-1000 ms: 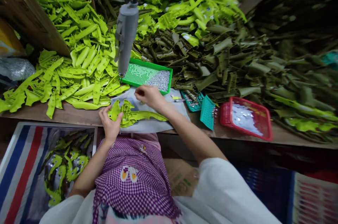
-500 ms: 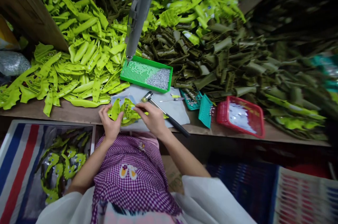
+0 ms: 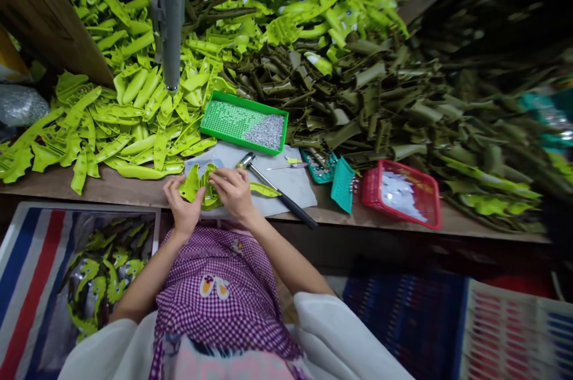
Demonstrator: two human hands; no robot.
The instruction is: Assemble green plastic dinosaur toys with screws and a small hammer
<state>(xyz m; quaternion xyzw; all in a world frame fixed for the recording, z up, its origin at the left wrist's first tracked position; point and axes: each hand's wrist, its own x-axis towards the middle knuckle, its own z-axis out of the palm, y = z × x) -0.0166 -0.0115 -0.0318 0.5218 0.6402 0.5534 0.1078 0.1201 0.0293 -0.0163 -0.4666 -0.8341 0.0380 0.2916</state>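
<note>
Lime-green moulded plastic part point(image 3: 203, 186), curved, ribbed inside, one long tail toward the hammer point(image 3: 275, 188); lies on grey mat point(image 3: 295, 186) at bench edge. Left hand point(image 3: 179, 204) grips its left lobe; right hand point(image 3: 233, 189) presses fingertips onto its middle

A small assembly workshop: a wooden bench point(image 3: 134, 192) heaped with moulded plastic parts point(image 3: 134, 111), a hanging screwdriver point(image 3: 167, 16) above.

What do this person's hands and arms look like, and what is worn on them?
Both hands, left hand and right hand, are bare: no gloves, and no rings or watch that I can make out. The forearms are bare too. Loose white sleeves end about the elbows. A purple-and-white checked apron covers the front.
</note>
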